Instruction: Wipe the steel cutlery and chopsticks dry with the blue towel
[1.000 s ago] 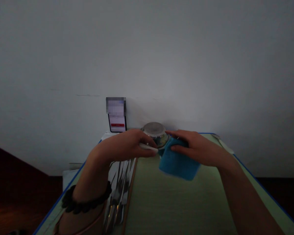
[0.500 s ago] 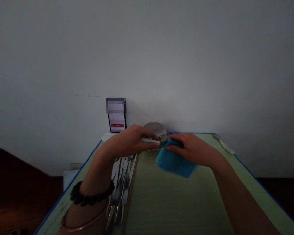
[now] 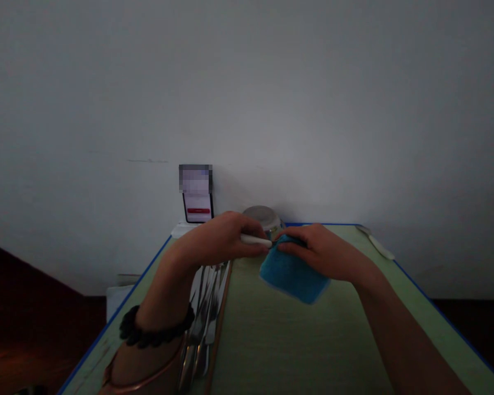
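Observation:
My left hand [image 3: 239,236] is closed on the pale handle of a white-handled utensil [image 3: 256,240], held sideways above the table. My right hand [image 3: 321,249] pinches a blue cloth [image 3: 294,271] around the utensil's other end, just right of my left fingertips. The cloth hides that end, so its kind cannot be made out. Below the fingers the loose part of the cloth hangs over the table.
Several pieces of metal cutlery [image 3: 201,323] lie in a tray at left, partly behind my left forearm. A phone [image 3: 198,206] leans on the wall. A round lidded container [image 3: 261,215] stands behind my hands. Another white-handled utensil [image 3: 381,247] lies at the green table's [image 3: 304,351] far right edge.
The blue cloth has shifted slightly left and down, nearer the pale handle. Both hands keep their grip and have barely moved.

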The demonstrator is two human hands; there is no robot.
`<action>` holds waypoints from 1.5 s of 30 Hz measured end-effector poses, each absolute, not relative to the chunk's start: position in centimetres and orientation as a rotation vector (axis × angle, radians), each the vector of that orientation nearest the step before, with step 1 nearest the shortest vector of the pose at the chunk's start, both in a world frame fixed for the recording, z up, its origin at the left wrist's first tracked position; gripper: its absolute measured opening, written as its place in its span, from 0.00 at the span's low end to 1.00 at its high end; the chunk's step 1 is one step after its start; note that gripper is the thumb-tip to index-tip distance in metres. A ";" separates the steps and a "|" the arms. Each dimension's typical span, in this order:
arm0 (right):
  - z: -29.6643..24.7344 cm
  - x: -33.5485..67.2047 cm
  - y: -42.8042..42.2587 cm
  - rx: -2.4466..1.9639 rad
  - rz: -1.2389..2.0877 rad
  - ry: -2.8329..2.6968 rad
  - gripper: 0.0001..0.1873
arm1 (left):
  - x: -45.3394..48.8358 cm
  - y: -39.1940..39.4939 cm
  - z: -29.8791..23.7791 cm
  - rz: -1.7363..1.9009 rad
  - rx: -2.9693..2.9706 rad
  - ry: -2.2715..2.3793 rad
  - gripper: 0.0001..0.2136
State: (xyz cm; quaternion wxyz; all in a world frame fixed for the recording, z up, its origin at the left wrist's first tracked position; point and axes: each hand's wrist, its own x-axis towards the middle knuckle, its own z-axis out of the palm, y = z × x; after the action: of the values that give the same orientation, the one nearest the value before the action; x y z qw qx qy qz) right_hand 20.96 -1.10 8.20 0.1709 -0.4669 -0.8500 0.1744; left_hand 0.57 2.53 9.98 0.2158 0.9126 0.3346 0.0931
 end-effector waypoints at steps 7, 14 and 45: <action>8.3 20.9 -1.6 -1.322 0.529 -2.527 0.14 | 0.4 2.5 10.2 0.120 2.499 0.923 0.13; 7.9 20.3 -1.5 -1.287 0.546 -2.527 0.15 | 0.5 2.5 10.4 0.112 2.486 0.902 0.13; 9.1 21.3 -1.4 -1.236 0.631 -2.565 0.15 | 1.2 2.3 10.6 0.078 2.441 0.877 0.23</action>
State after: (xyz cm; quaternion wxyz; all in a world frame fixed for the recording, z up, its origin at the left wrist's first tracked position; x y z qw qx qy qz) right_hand 21.35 -1.39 9.07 0.1124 -0.4210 -0.8740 0.2151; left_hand 1.15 2.30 10.61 0.2699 0.9059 0.3252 0.0288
